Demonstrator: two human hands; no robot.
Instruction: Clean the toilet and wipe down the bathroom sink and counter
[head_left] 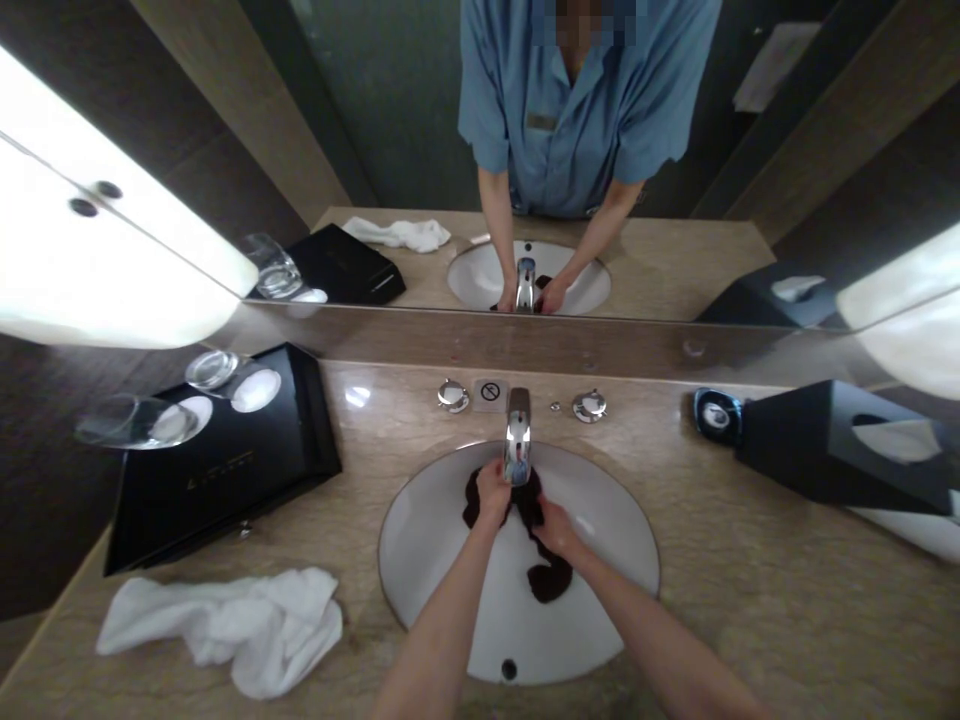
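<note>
A beige marbled stone desk [750,560] runs under a wide wall mirror [420,150], with a smooth white oval sink [420,560] sunk in it. Both hands, left hand [493,493] and right hand [556,530], are closed on a dark, limp, wrinkled cloth [550,578] beneath the chrome tap [517,435]; its long axis runs from the tap slantwise toward the person. A crumpled white towel [240,625] lies beside a black tray [217,480].

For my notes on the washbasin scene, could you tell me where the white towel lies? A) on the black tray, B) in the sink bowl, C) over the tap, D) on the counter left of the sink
D: the white towel lies crumpled on the counter left of the sink, in front of the black tray, while both hands hold a dark cloth in the bowl.
</note>
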